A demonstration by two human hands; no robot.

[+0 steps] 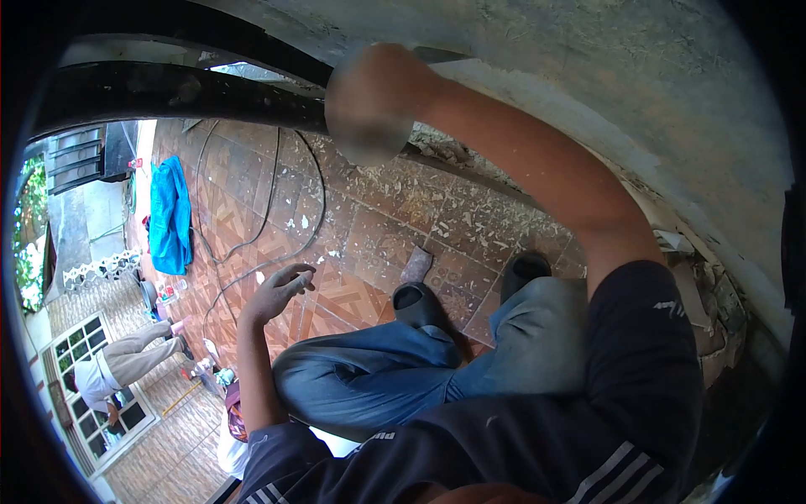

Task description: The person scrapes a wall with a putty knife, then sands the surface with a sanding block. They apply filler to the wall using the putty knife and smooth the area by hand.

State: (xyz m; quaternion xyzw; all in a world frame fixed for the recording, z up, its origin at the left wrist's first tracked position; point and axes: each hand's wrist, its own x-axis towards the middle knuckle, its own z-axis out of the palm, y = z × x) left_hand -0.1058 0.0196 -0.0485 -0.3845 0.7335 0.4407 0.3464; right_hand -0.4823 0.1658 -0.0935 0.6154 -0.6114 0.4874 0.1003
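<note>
Head view: right hand (pixel 369 105), blurred, grip unreadable, rests against the black beam (pixel 168 97); left hand (pixel 277 292) hangs open-fingered above the tiled floor (pixel 378 218).

Right hand (pixel 369 101) up against dark beam (pixel 168 97), wall (pixel 588 67) to its right. Left hand (pixel 277 290) lower, over tiled floor (pixel 378 210). 2 cables (pixel 269 210) on floor behind it, cloth (pixel 170 214) further left. 2 shoes (pixel 417 302) between hands.

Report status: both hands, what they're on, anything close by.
Right hand raised against the dark beam, motion-blurred, grip unclear. Left hand open, empty, hanging over the tiled floor. Cables loop on the floor beyond it.
</note>
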